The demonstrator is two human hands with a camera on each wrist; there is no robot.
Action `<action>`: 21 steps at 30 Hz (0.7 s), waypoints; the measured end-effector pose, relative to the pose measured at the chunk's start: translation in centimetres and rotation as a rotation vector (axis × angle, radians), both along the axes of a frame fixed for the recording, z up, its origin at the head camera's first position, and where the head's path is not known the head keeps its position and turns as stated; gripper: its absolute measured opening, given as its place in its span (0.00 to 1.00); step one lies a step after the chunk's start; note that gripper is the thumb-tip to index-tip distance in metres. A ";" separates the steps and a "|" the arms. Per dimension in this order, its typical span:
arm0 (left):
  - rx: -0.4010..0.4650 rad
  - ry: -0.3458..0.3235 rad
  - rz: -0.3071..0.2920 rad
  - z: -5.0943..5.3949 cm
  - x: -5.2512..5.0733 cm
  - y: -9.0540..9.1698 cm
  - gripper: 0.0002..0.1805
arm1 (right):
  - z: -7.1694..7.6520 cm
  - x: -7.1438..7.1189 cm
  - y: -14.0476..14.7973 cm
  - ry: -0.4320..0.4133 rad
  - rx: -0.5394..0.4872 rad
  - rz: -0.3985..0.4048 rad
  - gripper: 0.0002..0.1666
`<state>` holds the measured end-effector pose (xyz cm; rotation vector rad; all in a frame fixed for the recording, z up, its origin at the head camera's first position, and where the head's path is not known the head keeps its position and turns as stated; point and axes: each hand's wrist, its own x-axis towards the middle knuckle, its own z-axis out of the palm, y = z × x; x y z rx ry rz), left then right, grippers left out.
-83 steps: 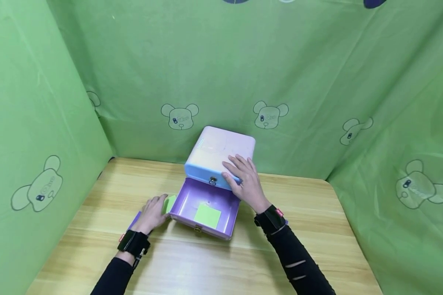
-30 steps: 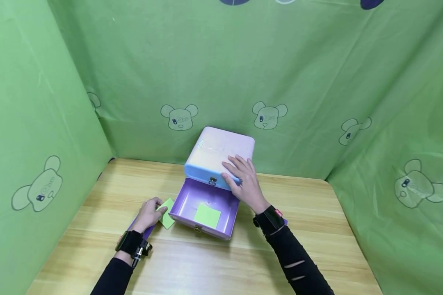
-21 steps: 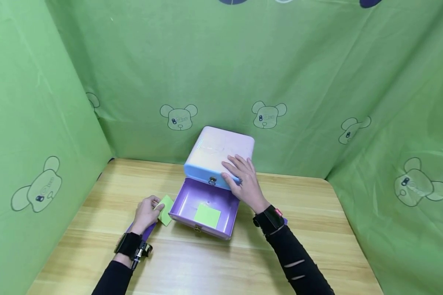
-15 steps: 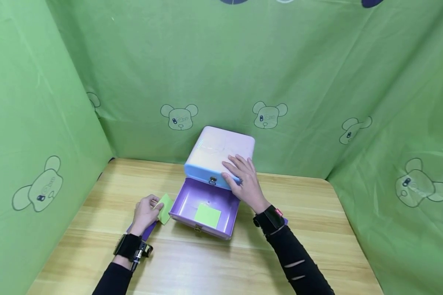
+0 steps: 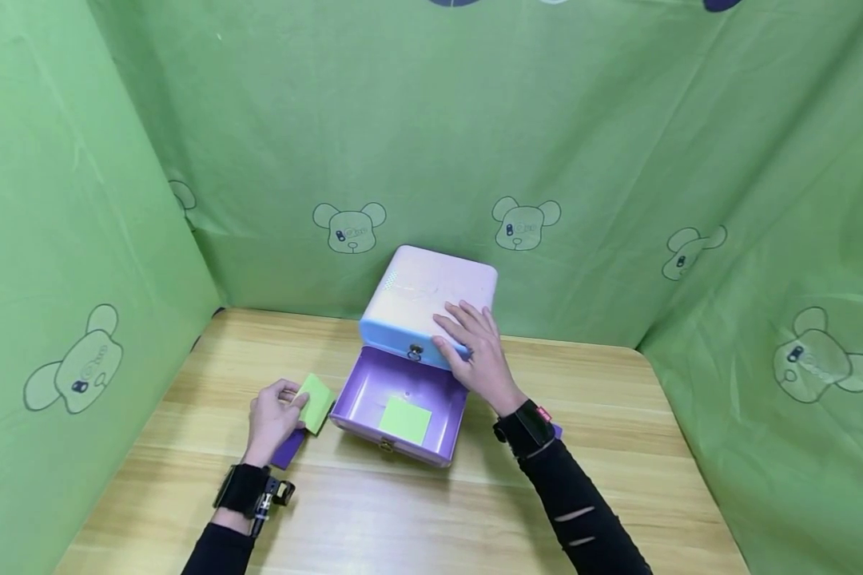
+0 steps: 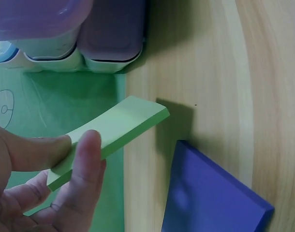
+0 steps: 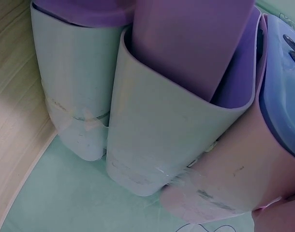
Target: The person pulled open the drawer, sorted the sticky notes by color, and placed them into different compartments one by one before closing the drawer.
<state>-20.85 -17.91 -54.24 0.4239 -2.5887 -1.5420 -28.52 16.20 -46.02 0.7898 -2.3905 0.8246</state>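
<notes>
My left hand [image 5: 272, 415] pinches a light green sticky note pad [image 5: 318, 403] between thumb and fingers, left of the drawer. In the left wrist view the green pad [image 6: 113, 125] is thick and slightly bent, held above the table. Under that hand lies a purple pad [image 5: 288, 449], flat on the wood. A second green pad [image 5: 405, 422] lies inside the pulled-out purple drawer [image 5: 381, 375]. My right hand [image 5: 478, 359] rests with spread fingers on the front right edge of the pink and blue drawer box [image 5: 431, 279]; the right wrist view does not show it.
Green cloth walls [image 5: 431, 144] with bear heads enclose the wooden table [image 5: 575, 495], and the box stands against the back one. A small purple piece [image 5: 557, 432] shows beside my right wrist. The right wrist view shows several drawer units [image 7: 157, 111].
My left hand has taken hold of the green pad and moved left with it, away from the drawer, uncovering more of the purple pad. The right hand stays put.
</notes>
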 end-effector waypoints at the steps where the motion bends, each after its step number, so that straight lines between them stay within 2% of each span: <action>1: 0.013 -0.003 0.005 0.0 0.0 -0.1 0.14 | 0.0 0.0 0.0 0.004 -0.001 0.001 0.25; 6: 0.041 0.009 0.032 0.3 0.1 -0.4 0.14 | 0.0 0.1 0.0 0.013 -0.003 0.002 0.25; 12: 0.067 0.037 0.043 1.1 0.3 -0.5 0.15 | 0.0 0.1 0.0 0.003 -0.004 -0.001 0.25; 21: 0.066 0.070 0.050 2.2 0.3 -0.3 0.15 | -0.1 0.0 0.0 -0.002 -0.014 0.002 0.25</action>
